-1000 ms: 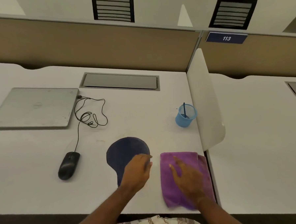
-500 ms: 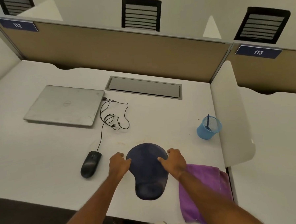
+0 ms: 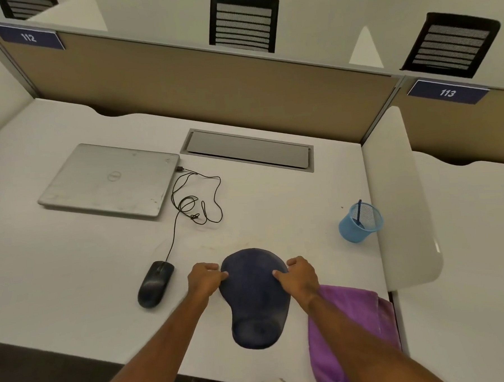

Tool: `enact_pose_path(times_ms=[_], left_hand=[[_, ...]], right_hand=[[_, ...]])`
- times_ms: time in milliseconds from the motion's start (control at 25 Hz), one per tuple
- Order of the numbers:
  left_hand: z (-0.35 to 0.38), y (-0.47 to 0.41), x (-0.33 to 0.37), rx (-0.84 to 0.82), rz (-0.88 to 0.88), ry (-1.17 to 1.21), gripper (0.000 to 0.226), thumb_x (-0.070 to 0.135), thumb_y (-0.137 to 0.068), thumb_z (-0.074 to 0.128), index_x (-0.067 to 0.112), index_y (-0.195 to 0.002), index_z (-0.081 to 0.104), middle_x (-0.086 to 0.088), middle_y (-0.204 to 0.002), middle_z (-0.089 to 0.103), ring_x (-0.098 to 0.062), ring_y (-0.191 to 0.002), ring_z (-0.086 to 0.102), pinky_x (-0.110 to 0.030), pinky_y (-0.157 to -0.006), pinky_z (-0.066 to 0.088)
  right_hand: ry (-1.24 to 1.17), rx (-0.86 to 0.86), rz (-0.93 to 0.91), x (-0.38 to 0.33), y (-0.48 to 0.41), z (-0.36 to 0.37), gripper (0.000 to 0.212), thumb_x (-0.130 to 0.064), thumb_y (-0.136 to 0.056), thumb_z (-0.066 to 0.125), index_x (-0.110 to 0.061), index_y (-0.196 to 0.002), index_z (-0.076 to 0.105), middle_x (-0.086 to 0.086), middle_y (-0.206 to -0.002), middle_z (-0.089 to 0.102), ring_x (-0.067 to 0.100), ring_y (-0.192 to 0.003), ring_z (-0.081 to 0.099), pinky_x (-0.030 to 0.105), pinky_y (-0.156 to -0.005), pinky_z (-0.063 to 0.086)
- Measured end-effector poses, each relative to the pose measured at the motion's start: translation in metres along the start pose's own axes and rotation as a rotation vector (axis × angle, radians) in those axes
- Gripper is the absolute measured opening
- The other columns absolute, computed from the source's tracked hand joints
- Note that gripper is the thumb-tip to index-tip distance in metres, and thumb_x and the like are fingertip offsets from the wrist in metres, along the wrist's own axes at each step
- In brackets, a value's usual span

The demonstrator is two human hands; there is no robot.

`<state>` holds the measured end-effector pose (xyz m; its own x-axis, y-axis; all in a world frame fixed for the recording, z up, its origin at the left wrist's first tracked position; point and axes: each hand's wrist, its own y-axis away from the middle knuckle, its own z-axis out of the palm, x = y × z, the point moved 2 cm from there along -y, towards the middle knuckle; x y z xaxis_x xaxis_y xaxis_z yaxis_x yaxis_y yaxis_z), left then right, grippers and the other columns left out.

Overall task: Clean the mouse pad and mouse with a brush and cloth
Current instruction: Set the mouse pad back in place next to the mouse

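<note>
A dark blue mouse pad (image 3: 255,301) with a wrist rest lies on the white desk near its front edge. My left hand (image 3: 205,279) pinches its left edge, and my right hand (image 3: 299,276) pinches its right edge, thumbs on top. A black wired mouse (image 3: 155,283) sits to the left of the pad. A folded purple cloth (image 3: 354,331) lies to the right, partly under my right forearm. A blue brush handle (image 3: 359,213) stands in a blue mesh cup (image 3: 359,223) at the right.
A shut silver laptop (image 3: 110,179) lies at the back left, with the mouse's cable (image 3: 197,202) coiled beside it. A grey cable hatch (image 3: 248,150) is set into the desk at the back. A white divider panel (image 3: 400,200) bounds the desk on the right.
My right hand left the purple cloth and went to the pad's right edge; my left hand shifted to its left edge. The pad now lies straight between both hands. The view swung left.
</note>
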<state>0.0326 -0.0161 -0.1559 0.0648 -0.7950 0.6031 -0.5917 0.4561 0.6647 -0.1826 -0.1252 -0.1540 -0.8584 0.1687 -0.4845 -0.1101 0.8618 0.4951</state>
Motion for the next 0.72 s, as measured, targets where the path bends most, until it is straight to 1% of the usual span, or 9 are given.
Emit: enact_pose_path(times_ms=[80,160,240,280,360,480,560,640,720], left_hand=[[0.003,0.000,0.000,-0.041,0.010,0.033,0.034,0.011,-0.088,0.074,0.005,-0.121,0.066,-0.014,-0.122,0.068,-0.031,-0.110,0.064,-0.044,-0.100,0.053],[0.005,0.001,-0.001,-0.063,0.032,0.044,0.029,0.009,-0.090,0.071,0.006,-0.118,0.066,-0.013,-0.118,0.068,-0.031,-0.107,0.065,-0.047,-0.098,0.054],[0.004,0.001,-0.001,-0.080,0.059,0.048,0.027,0.009,-0.090,0.071,0.007,-0.117,0.065,-0.012,-0.115,0.068,-0.032,-0.105,0.065,-0.048,-0.095,0.056],[0.002,0.001,-0.001,-0.083,0.069,0.055,0.026,0.009,-0.090,0.071,0.008,-0.115,0.066,-0.011,-0.113,0.068,-0.031,-0.104,0.066,-0.048,-0.093,0.057],[-0.001,-0.002,0.001,-0.076,0.082,0.096,0.024,0.009,-0.088,0.073,0.010,-0.112,0.067,-0.009,-0.110,0.069,-0.030,-0.101,0.066,-0.047,-0.089,0.059],[-0.005,-0.007,0.009,-0.056,0.098,0.151,0.022,0.008,-0.087,0.075,0.013,-0.107,0.067,-0.008,-0.107,0.070,-0.027,-0.098,0.067,-0.044,-0.083,0.061],[-0.006,-0.012,0.019,-0.044,0.117,0.161,0.020,0.009,-0.087,0.075,0.015,-0.104,0.067,-0.007,-0.105,0.071,-0.024,-0.095,0.068,-0.040,-0.079,0.062],[-0.005,-0.018,0.032,-0.041,0.140,0.155,0.021,0.009,-0.087,0.075,0.014,-0.106,0.068,-0.006,-0.104,0.071,-0.024,-0.094,0.068,-0.040,-0.081,0.062],[-0.004,-0.025,0.046,-0.039,0.166,0.152,0.023,0.009,-0.088,0.074,0.010,-0.110,0.069,-0.007,-0.103,0.071,-0.025,-0.096,0.069,-0.043,-0.084,0.061]], right_hand=[[-0.075,0.000,0.026,0.004,-0.002,0.001,0.054,-0.043,-0.080,0.077,-0.017,-0.123,0.057,-0.001,-0.120,0.063,0.023,-0.110,0.062,0.028,-0.089,0.051],[-0.164,0.014,0.044,0.008,-0.005,0.002,0.037,-0.037,-0.078,0.080,-0.019,-0.106,0.063,-0.005,-0.106,0.067,0.022,-0.101,0.066,0.030,-0.088,0.056],[-0.246,0.020,0.054,0.010,-0.006,0.001,0.020,-0.030,-0.079,0.081,-0.024,-0.087,0.063,-0.007,-0.089,0.068,0.019,-0.088,0.068,0.029,-0.079,0.058],[-0.279,0.018,0.052,0.011,-0.005,0.000,0.019,-0.027,-0.079,0.080,-0.026,-0.084,0.061,-0.006,-0.087,0.067,0.017,-0.084,0.068,0.024,-0.074,0.058],[-0.320,0.008,0.036,0.011,-0.003,-0.002,0.022,-0.022,-0.081,0.078,-0.028,-0.090,0.060,-0.007,-0.091,0.066,0.013,-0.080,0.065,0.015,-0.065,0.052],[-0.335,-0.017,0.015,0.009,-0.003,-0.001,0.028,-0.015,-0.084,0.075,-0.025,-0.104,0.059,-0.005,-0.100,0.066,0.016,-0.086,0.066,0.018,-0.067,0.055],[-0.340,0.002,-0.011,0.003,-0.007,-0.004,0.029,-0.015,-0.084,0.075,-0.026,-0.105,0.058,-0.006,-0.100,0.065,0.015,-0.085,0.065,0.013,-0.063,0.051],[-0.362,0.033,-0.035,-0.006,-0.014,-0.009,0.029,-0.019,-0.084,0.076,-0.028,-0.104,0.057,-0.009,-0.099,0.063,0.013,-0.084,0.063,0.008,-0.059,0.045],[-0.391,0.068,-0.059,-0.017,-0.025,-0.016,0.029,-0.022,-0.084,0.076,-0.028,-0.105,0.058,-0.009,-0.102,0.064,0.013,-0.087,0.063,0.008,-0.062,0.046]])
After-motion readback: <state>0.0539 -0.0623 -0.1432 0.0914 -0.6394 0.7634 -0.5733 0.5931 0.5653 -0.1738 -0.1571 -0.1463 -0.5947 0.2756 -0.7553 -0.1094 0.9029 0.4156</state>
